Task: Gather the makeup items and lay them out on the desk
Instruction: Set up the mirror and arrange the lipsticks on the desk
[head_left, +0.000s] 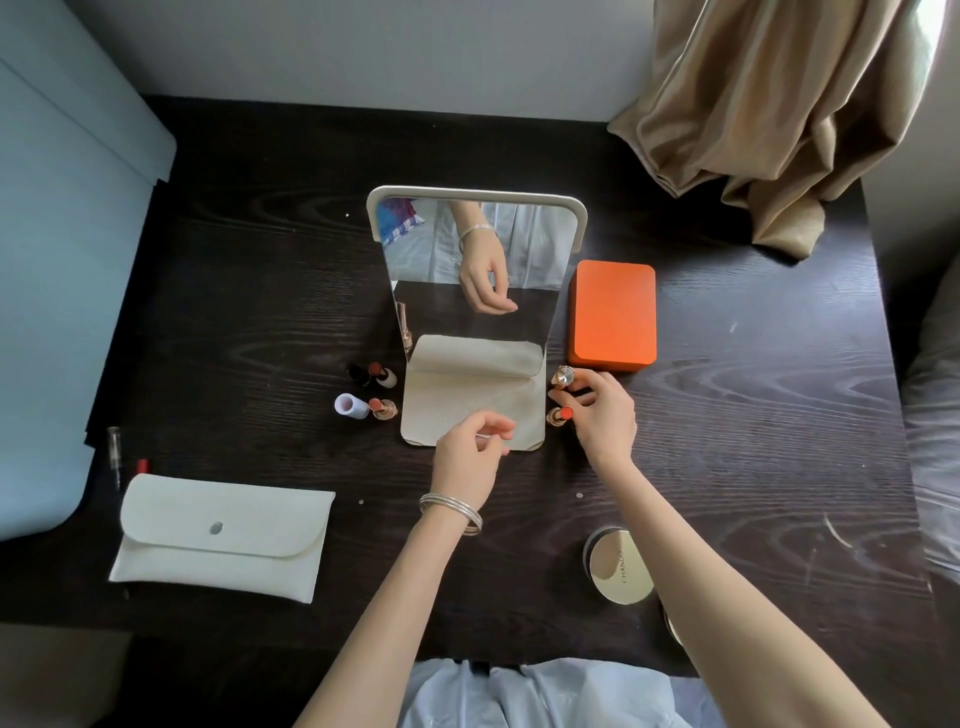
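Observation:
My right hand (605, 415) is just right of the mirror's base and pinches a gold lipstick cap (563, 375) between fingertip and thumb. An open orange-red lipstick (560, 414) stands right below it, beside the thumb. My left hand (470, 460), with bangles on the wrist, hovers over the beige mirror base (447, 400) with loosely curled fingers and holds nothing. Left of the base stand two more open lipsticks (383, 374) (383, 409) with a black cap (358, 373) and a pale lilac cap (349, 405). A round gold compact (621, 566) lies near my right forearm.
A standing mirror (475, 260) is at the middle of the dark wooden desk (260, 312), with an orange box (613, 314) to its right. A white pouch (223, 540) lies front left, with a clear tube (114, 452) and a red item (143, 465) near it. A beige curtain (779, 119) hangs back right.

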